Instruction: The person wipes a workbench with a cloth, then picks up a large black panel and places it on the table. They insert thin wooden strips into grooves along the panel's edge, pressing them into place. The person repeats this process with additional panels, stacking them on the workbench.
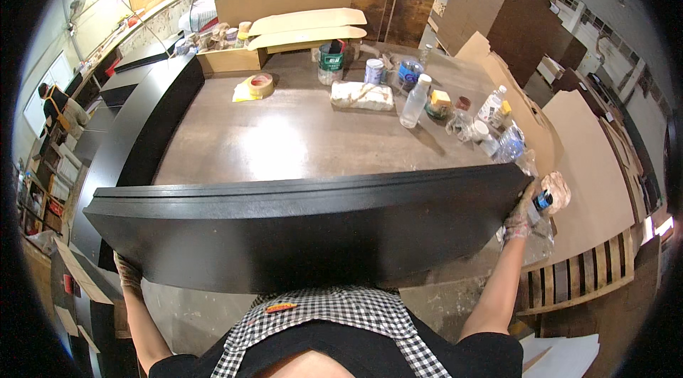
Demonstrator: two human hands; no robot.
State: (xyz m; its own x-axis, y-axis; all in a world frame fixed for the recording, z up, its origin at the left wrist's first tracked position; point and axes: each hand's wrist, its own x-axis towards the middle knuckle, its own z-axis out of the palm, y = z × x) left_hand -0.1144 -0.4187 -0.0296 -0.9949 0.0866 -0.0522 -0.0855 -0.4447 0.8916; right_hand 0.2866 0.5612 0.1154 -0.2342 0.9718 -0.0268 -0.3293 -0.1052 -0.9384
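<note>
A long black board (306,243), with lines running along its upper edge, spans the space in front of my checkered apron. It is tilted, its broad face turned toward me. My left hand (128,270), in a glove, grips its left end from below; the board hides part of the fingers. At the opposite end my gloved right hand (521,218) is closed on the board's right edge. Behind the board lies a brown worktable (220,129), its front part covered by the board.
On the table are a tape roll (261,84), a wrapped white bundle (362,96), a clear bottle (415,102) and a green-labelled container (331,64). Black panels (135,136) line the left side. A wooden pallet (580,275) and cardboard sheets (587,164) stand right. Other people work far off.
</note>
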